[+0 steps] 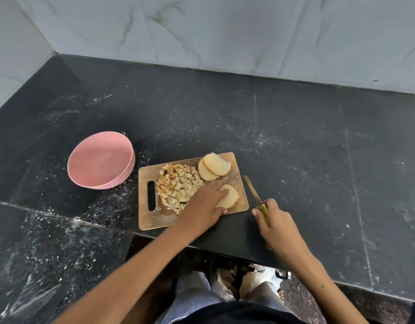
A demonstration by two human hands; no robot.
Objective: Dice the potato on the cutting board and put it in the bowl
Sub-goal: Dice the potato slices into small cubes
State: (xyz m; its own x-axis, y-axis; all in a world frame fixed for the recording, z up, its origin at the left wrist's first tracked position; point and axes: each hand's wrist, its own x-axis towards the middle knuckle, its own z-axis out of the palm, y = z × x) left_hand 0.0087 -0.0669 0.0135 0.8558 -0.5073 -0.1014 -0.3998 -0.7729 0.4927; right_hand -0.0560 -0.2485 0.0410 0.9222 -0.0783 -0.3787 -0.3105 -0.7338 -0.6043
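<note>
A wooden cutting board point(152, 220) lies near the counter's front edge. A pile of diced potato point(177, 183) covers its left half. Two potato slices point(214, 166) are stacked at its far right corner. My left hand point(207, 202) grips a potato slice stack point(232, 197) at the board's near right corner, fingers on top and thumb at the side. My right hand point(275, 222) holds a knife point(254, 191) by its yellow handle, just right of the board, blade pointing away over the counter. A pink bowl point(79, 167) stands to the left of the board with nothing inside.
The black stone counter point(295, 141) runs wide to the right and behind the board, dusted with white specks. Marble-tiled walls point(202, 31) close the back and left. The counter's front edge has a cutout where my legs stand.
</note>
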